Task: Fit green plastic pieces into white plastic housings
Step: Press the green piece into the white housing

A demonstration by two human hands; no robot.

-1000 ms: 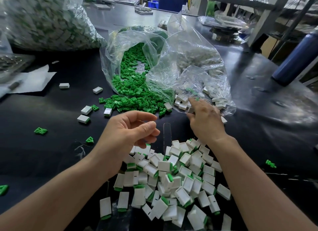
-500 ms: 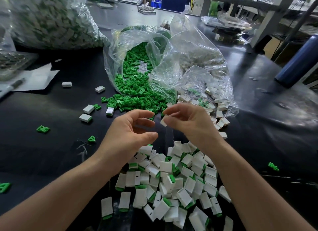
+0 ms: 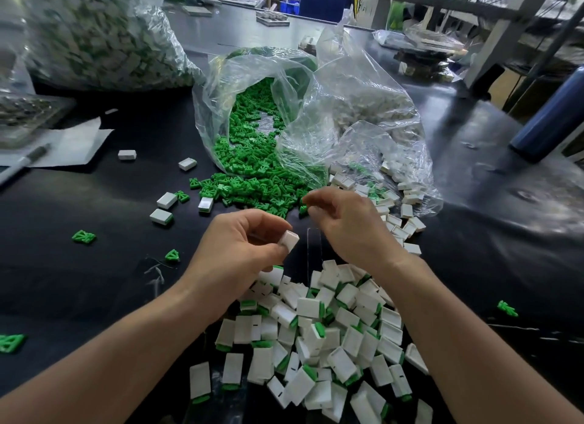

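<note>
Head cam: left hand [image 3: 243,249] pinched 1 small white rectangular plastic housing [image 3: 289,240] between thumb and fingertips, above the black tabletop [image 3: 94,265]. Right hand [image 3: 347,231] sat at the edge of the loose pile of green plastic pieces [image 3: 252,189] spilling from the clear plastic bag [image 3: 316,107], fingertips curled together; couldn't tell if it had 1. Step looked like insert pickup. Next: get 1 green piece, line it up with the housing's opening, push in.

Smooth, matt white rectangular plastic housings [image 3: 308,306] and small green plastic pieces [image 3: 252,189] lie on a faintly glossy black tabletop [image 3: 94,281], near crinkled, shiny clear plastic bags [image 3: 347,107].
</note>
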